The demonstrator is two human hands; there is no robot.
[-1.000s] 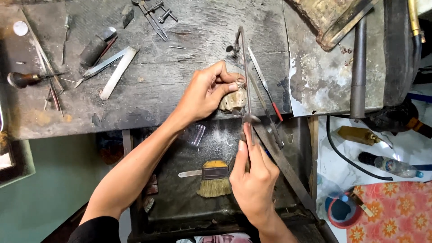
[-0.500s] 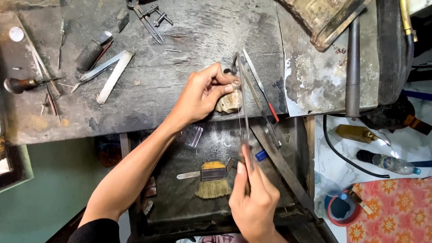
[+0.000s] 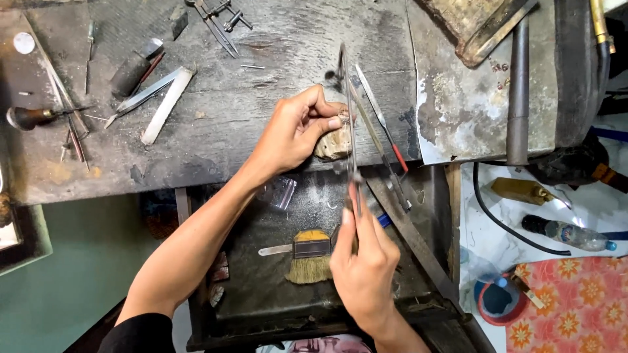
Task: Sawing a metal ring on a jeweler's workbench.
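My left hand (image 3: 294, 134) rests on the worn wooden bench (image 3: 261, 65) and pinches a small metal piece (image 3: 343, 118) against a pale wooden peg (image 3: 332, 145) at the bench edge. My right hand (image 3: 363, 271) is below it, over the drawer, and grips the near end of a long thin metal tool (image 3: 345, 85). The tool runs away from me, past the small piece and the fingertips of my left hand. It is blurred, and its exact kind is hard to tell.
A brush with yellow bristles (image 3: 307, 252) and a small clear bag (image 3: 281, 193) lie in the dark drawer (image 3: 261, 301). Thin files (image 3: 383, 131) lie right of the peg; tweezers (image 3: 147, 91) and hand tools lie left. A metal pipe (image 3: 518, 91), black hose (image 3: 504, 222) and bottle (image 3: 566, 232) are right.
My right hand has drawn back toward me with the long tool, away from the bench edge. My left hand stays at the peg with the small piece.
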